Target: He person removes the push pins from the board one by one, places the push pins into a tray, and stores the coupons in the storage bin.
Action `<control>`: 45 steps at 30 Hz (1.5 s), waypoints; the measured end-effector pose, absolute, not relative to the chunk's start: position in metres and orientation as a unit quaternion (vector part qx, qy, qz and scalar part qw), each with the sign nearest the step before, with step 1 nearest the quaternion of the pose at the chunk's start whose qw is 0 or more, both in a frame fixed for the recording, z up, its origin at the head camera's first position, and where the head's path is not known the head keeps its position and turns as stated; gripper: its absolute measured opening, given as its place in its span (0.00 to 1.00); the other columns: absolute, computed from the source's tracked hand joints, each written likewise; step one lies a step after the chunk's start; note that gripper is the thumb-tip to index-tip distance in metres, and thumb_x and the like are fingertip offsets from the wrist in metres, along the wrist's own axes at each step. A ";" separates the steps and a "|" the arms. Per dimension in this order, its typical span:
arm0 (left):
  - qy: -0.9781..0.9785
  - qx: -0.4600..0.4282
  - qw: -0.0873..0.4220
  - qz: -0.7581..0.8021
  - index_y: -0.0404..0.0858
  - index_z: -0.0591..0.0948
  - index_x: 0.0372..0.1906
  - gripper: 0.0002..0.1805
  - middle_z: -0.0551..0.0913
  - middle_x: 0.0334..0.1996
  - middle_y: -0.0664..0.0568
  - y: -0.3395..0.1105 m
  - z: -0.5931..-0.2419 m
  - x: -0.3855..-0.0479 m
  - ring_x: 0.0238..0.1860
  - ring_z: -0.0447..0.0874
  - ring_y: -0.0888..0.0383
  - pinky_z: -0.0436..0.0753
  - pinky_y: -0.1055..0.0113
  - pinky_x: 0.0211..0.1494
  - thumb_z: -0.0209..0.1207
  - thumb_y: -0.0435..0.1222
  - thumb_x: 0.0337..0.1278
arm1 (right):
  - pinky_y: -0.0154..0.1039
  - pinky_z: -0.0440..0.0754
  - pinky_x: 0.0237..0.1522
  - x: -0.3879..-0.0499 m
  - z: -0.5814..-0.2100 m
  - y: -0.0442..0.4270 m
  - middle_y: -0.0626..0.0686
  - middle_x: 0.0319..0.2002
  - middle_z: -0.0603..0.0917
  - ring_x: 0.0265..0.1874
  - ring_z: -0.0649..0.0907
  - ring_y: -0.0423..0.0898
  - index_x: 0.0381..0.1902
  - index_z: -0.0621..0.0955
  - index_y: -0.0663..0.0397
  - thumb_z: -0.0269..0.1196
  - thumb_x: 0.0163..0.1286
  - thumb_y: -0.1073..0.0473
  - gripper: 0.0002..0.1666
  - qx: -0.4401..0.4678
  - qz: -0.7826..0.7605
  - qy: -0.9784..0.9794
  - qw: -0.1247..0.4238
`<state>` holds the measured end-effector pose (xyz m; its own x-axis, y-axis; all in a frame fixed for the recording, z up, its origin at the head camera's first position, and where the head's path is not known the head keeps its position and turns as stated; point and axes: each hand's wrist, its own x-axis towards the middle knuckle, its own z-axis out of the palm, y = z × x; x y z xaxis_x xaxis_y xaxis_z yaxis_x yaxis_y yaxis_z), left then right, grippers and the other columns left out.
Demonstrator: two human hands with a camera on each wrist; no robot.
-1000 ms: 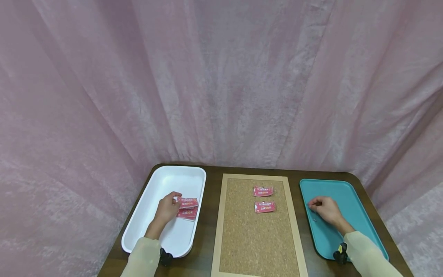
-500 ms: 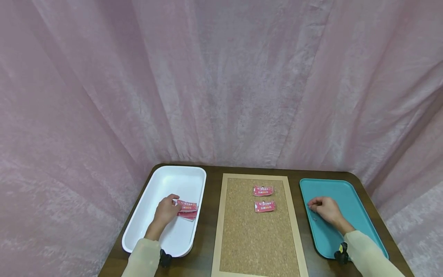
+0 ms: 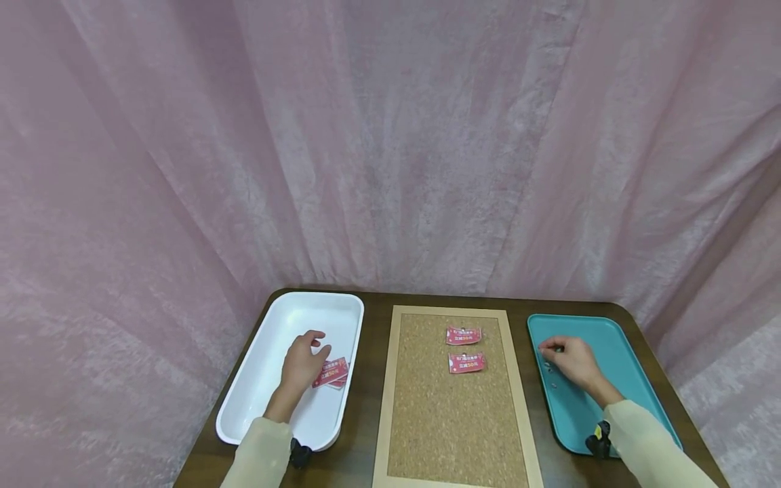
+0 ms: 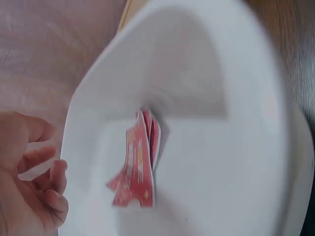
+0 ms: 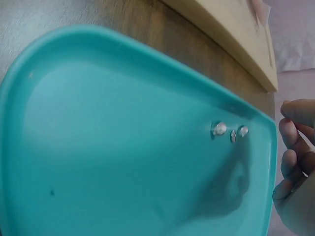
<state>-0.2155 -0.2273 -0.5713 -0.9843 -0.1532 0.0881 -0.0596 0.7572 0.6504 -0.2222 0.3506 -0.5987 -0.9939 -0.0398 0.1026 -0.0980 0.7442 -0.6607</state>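
In the white basin (image 3: 244, 407) on the left, my left hand (image 3: 303, 362) hovers with fingers spread beside a small pile of red coupons (image 3: 332, 371). Nothing lies between those fingers in the left wrist view, where the overlapping coupons (image 4: 135, 167) show apart from the left hand (image 4: 32, 182). Over the teal tray (image 3: 601, 366), my right hand (image 3: 573, 362) has its thumb and forefinger tips close together; whether a small thing is between them cannot be made out. Several silver thumbtacks (image 5: 219, 129) lie in the tray near the right hand (image 5: 298, 162).
Between basin and tray lies a cork board (image 3: 457, 427) with a light wooden frame. Two red coupons are fixed near its top, an upper coupon (image 3: 464, 337) and a lower coupon (image 3: 466, 363). Behind the dark wooden table (image 3: 372, 332) hangs a pink curtain (image 3: 390, 149).
My left hand has let go of the top coupon and its fingers have spread; the coupons now lie turned at a slant. My right hand has shifted slightly up and left, uncovering the thumbtacks.
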 end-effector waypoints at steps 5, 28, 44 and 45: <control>-0.929 0.046 0.090 -0.355 0.34 0.84 0.58 0.19 0.84 0.46 0.39 -0.206 -0.567 -0.216 0.48 0.84 0.40 0.80 0.44 0.53 0.67 0.38 0.67 | 0.37 0.76 0.30 -0.228 -0.595 0.342 0.57 0.38 0.91 0.30 0.79 0.42 0.42 0.90 0.60 0.70 0.71 0.62 0.07 0.049 0.355 -0.932 0.050; -0.900 -0.039 0.083 -0.427 0.36 0.84 0.56 0.16 0.86 0.46 0.42 -0.120 -0.549 -0.234 0.38 0.82 0.53 0.82 0.55 0.44 0.66 0.36 0.68 | 0.35 0.76 0.30 -0.248 -0.588 0.277 0.55 0.36 0.89 0.29 0.78 0.41 0.41 0.90 0.62 0.70 0.71 0.66 0.05 0.086 0.406 -0.908 0.056; -0.886 -0.064 0.077 -0.453 0.35 0.85 0.53 0.14 0.87 0.39 0.50 -0.081 -0.562 -0.234 0.32 0.78 0.62 0.79 0.64 0.39 0.63 0.32 0.65 | 0.34 0.76 0.31 -0.255 -0.589 0.250 0.53 0.35 0.90 0.30 0.79 0.41 0.37 0.91 0.60 0.72 0.69 0.65 0.03 0.097 0.418 -0.902 0.049; -0.888 -0.064 0.076 -0.449 0.36 0.86 0.53 0.13 0.87 0.38 0.50 -0.079 -0.563 -0.235 0.32 0.78 0.62 0.78 0.64 0.39 0.63 0.33 0.65 | 0.35 0.76 0.32 -0.255 -0.589 0.248 0.53 0.36 0.90 0.30 0.79 0.41 0.37 0.90 0.60 0.72 0.69 0.65 0.03 0.096 0.418 -0.902 0.047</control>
